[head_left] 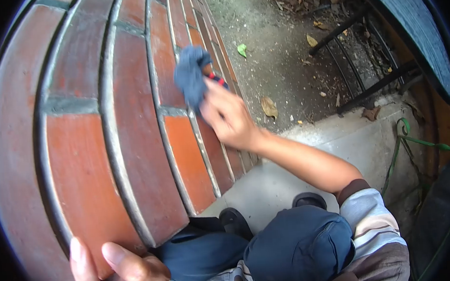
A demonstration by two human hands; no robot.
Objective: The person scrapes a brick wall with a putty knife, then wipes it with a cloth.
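Cloth (193, 78), blue-grey, crumpled, with a red and dark patch by the fingers: upper middle of the frame, against the red and brown brickwork (137, 130), which filled the left half.

Right hand (228, 114): just right of the cloth, fingers closed on it, slightly blurred; arm reached in from the lower right, in a striped sleeve (372, 224).

Left hand (122, 275): lower left corner, held nothing visible, finger and thumb parted over the lower bricks; whether it touched them could not be told.

Also present: green leaf (242, 50), upper middle; dry leaf (269, 107), below it; black metal bars (342, 33) and a blue-grey panel (408, 21), upper right; green cord (426, 142), right edge; dark shoes (234, 222) and dark blue trousers (298, 247), bottom centre, over a pale floor (269, 184).
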